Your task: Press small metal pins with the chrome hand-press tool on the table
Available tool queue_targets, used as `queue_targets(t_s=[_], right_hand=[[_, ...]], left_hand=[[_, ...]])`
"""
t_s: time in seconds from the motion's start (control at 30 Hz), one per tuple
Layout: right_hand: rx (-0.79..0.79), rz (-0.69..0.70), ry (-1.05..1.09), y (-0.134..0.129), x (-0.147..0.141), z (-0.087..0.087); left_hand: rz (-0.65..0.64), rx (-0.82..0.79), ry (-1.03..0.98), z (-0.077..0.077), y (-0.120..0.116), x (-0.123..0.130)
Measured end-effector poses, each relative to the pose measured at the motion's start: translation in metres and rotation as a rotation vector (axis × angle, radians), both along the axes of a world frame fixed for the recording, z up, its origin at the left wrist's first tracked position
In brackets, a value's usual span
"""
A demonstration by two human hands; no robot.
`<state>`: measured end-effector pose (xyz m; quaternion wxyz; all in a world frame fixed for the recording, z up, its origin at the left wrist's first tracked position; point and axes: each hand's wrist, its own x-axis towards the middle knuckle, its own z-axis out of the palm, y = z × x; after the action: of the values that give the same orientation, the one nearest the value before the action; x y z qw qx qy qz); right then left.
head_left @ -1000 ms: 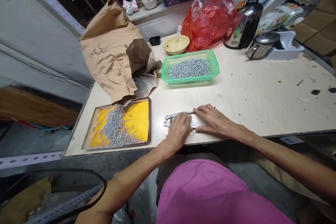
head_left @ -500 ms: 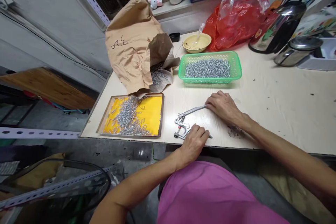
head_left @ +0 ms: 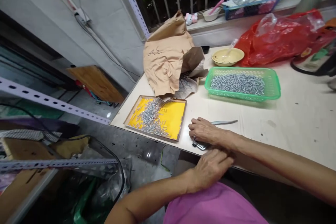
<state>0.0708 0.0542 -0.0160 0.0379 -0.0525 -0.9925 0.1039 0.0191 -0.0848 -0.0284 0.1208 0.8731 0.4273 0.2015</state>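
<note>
While the table (head_left: 286, 119) supports the tray (head_left: 174, 115), the paper bag (head_left: 165, 64) rests behind it and the green basket (head_left: 236, 96) right of it. Right of the tray, our right hand (head_left: 204, 131) covers the pliers (head_left: 225, 123), our left hand (head_left: 213, 166) nearer us; we cannot tell either grip.

Right hand (head_left: 203, 130) crossed over left hand (head_left: 214, 166).

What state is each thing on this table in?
Brown paper bag: open, crumpled.
Shallow tray: uncovered, small metal pins heaped inside.
Green plastic basket: uncovered, holding similar pins.
Yellow bowl: uncovered.
Red plastic bag: crumpled.
Metal hand tool: partly under the right hand, handle spread unclear.
</note>
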Motion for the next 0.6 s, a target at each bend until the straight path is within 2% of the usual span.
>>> queue_targets(t_s=[0.07,0.1,0.17,0.23,0.3,0.33,0.4,0.47,0.6], right_hand=[[0.019,0.012,0.014,-0.003,-0.001,-0.004],[0.028,0.017,0.025,-0.005,-0.001,-0.006],[0.05,0.029,0.041,-0.008,-0.001,-0.009],[0.075,0.034,0.032,-0.012,-0.001,-0.011],[0.089,0.005,0.012,-0.016,-0.003,-0.011],[0.084,-0.017,0.011,-0.017,-0.003,-0.009],[0.06,-0.085,0.049,-0.017,-0.001,0.0],[0.055,-0.188,0.138,-0.012,0.002,0.017],[0.162,-0.495,0.346,0.026,0.014,0.064]], left_hand=[[0.03,0.049,-0.06,0.013,-0.01,-0.017],[0.091,0.066,-0.082,0.019,-0.014,-0.029],[0.324,0.081,-0.091,0.029,-0.014,-0.061],[0.622,0.085,-0.052,0.035,-0.007,-0.098],[0.816,0.071,0.027,0.036,0.005,-0.134],[0.874,0.051,0.08,0.036,0.011,-0.15],[0.928,-0.011,0.187,0.034,0.022,-0.174],[0.938,-0.067,0.299,0.031,0.03,-0.187],[0.933,-0.077,0.442,0.025,0.042,-0.197]])
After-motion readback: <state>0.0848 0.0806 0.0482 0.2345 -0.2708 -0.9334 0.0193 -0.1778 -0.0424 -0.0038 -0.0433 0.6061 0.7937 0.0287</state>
